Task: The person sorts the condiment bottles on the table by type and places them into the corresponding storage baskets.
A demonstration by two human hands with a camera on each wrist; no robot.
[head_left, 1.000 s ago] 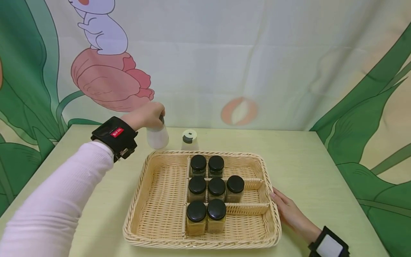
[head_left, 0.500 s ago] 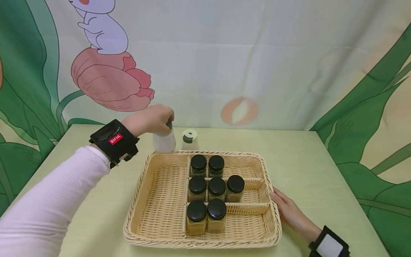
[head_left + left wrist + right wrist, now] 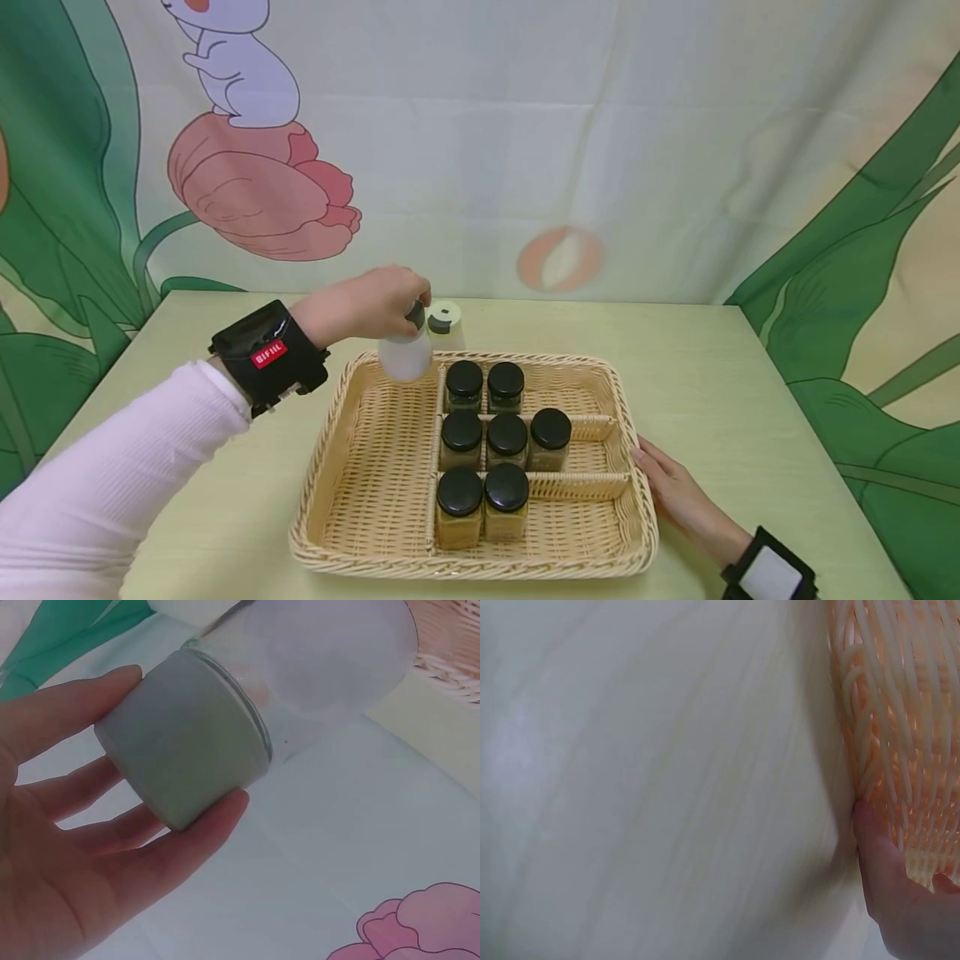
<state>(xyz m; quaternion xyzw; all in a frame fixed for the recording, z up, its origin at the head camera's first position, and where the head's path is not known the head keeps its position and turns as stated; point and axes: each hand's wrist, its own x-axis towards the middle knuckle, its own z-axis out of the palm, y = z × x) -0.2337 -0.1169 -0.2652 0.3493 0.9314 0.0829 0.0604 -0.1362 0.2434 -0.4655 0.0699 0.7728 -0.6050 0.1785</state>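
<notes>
My left hand [image 3: 367, 307] grips a clear glass jar [image 3: 406, 357] with white contents by its grey lid [image 3: 184, 742]. Thumb and fingertips press on the lid from opposite sides in the left wrist view. In the head view the jar overlaps the back rim of a wicker basket [image 3: 390, 467], above its long left compartment. At the basket's right edge my right hand [image 3: 678, 492] holds the rim, one finger lying along the outer wall in the right wrist view. Several square glass jars with black lids [image 3: 506, 437] stand in the basket's three right compartments.
A second bottle with a pale top [image 3: 446, 323] and a dark patch stands behind the basket, just right of the held jar. The light wooden table [image 3: 720, 392] ends at a printed cloth backdrop [image 3: 465, 192].
My left hand has carried the jar right and toward me, from the table behind the basket to over its back rim. My right hand and the basket stay put.
</notes>
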